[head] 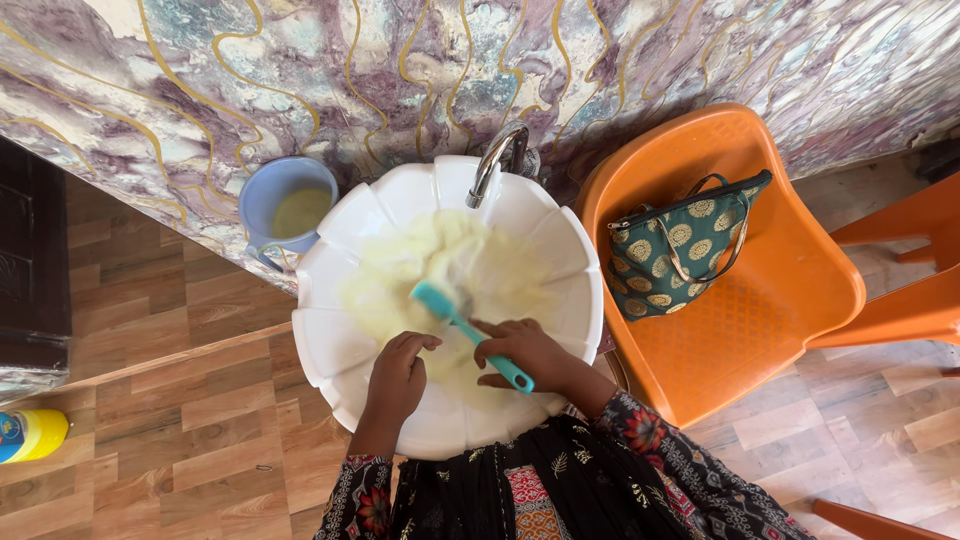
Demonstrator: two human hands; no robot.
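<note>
Right hand point(525, 355): grips teal brush point(468, 331), bristles in foamy basin point(325, 345).
Left hand point(400, 370): fingers curled, holds nothing, just beside brush.

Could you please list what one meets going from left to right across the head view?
Yellow bottle → blue mug → left hand → teal brush → right hand → patterned green bag on the orange chair.
</note>
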